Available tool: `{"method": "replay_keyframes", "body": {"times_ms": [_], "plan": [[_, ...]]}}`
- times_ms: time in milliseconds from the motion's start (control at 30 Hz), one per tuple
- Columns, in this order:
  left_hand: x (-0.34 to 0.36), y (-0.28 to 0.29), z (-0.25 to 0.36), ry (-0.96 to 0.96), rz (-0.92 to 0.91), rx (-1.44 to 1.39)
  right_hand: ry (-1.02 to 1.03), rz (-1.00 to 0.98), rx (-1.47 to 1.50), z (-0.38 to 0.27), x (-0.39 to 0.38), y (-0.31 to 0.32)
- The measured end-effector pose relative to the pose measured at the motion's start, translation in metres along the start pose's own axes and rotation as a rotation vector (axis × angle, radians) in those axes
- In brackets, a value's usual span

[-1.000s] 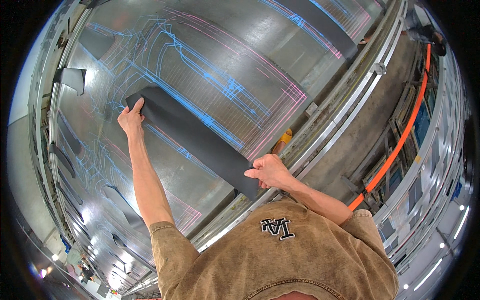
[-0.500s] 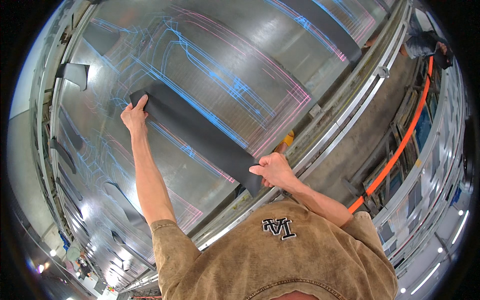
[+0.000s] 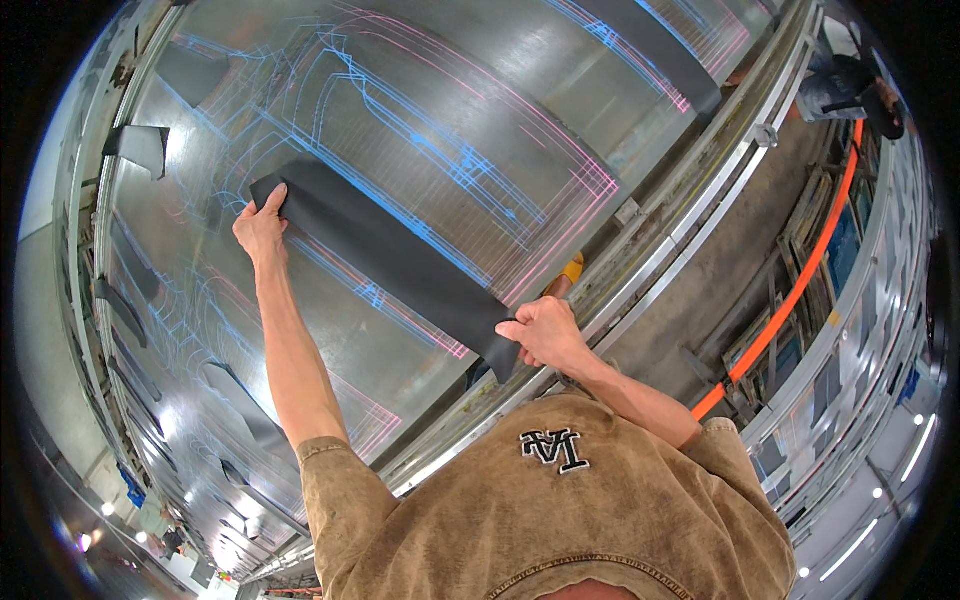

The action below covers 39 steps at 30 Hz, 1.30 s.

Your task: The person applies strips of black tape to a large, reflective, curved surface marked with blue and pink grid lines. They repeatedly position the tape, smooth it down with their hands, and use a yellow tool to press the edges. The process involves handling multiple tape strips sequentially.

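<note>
A long dark grey strip of flexible sheet material (image 3: 390,255) stretches diagonally between my hands over a metallic table surface (image 3: 440,110) marked with blue and pink lines. My left hand (image 3: 262,222) pinches its far left end, thumb on top. At the near right end, my right hand (image 3: 545,332) grips the strip's edge between thumb and fingers, and the corner there curls downward past the table's rim. Blue lines run close along the strip's upper side, and blue and pink ones along its lower side. What lies under the strip is hidden.
Another dark strip (image 3: 665,45) lies on the table at the upper right. Dark pieces hang over the left edge, one of them a bent flap (image 3: 140,150). A metal rail (image 3: 690,230) borders the table. Beyond it runs an orange hose-like line (image 3: 800,285); another person (image 3: 850,95) stands at the far right.
Both hands, still gripping the strip, have shifted slightly left. The strip's left end sits a little farther left, and its near right corner hangs more twisted.
</note>
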<state>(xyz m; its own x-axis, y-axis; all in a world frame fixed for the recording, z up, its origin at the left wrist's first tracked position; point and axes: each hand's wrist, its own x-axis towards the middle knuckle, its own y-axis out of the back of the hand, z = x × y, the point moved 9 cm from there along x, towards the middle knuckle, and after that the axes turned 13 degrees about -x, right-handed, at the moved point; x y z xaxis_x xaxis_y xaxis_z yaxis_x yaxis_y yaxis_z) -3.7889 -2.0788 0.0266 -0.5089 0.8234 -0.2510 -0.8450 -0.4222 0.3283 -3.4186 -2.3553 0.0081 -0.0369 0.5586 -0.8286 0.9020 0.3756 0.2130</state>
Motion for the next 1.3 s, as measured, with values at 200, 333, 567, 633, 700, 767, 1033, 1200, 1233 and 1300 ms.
{"method": "replay_keyframes", "body": {"times_ms": [200,333,567,633,700,767,1033,1200,1233,1300], "plan": [[0.011,0.007,-0.012,-0.065,-0.018,-0.047,-0.006,0.005,-0.045,-0.003,-0.001,-0.001],[0.006,0.003,-0.007,-0.039,0.006,-0.016,0.007,0.009,0.0,0.002,-0.001,-0.003],[0.001,0.007,-0.002,-0.028,0.04,0.002,0.013,-0.014,0.0,0.0,0.0,-0.005],[-0.005,0.005,0.005,-0.049,0.04,0.016,0.005,-0.033,0.011,0.001,0.0,-0.006],[-0.005,0.005,0.004,-0.057,0.051,0.031,-0.004,-0.039,0.015,0.002,0.0,-0.006],[-0.004,0.006,0.004,-0.06,0.038,0.044,-0.001,-0.038,0.024,0.001,-0.001,-0.006],[-0.012,0.005,0.012,-0.056,0.05,0.016,-0.002,-0.058,-0.024,0.002,0.001,-0.006],[-0.013,0.005,0.011,-0.042,0.047,0.025,-0.017,-0.069,-0.005,0.004,0.001,-0.008],[-0.013,0.006,0.011,-0.045,0.052,0.019,-0.015,-0.07,0.002,0.004,0.001,-0.008],[-0.013,0.004,0.012,-0.053,0.057,0.005,-0.029,-0.072,0.001,0.005,0.001,-0.008]]}}
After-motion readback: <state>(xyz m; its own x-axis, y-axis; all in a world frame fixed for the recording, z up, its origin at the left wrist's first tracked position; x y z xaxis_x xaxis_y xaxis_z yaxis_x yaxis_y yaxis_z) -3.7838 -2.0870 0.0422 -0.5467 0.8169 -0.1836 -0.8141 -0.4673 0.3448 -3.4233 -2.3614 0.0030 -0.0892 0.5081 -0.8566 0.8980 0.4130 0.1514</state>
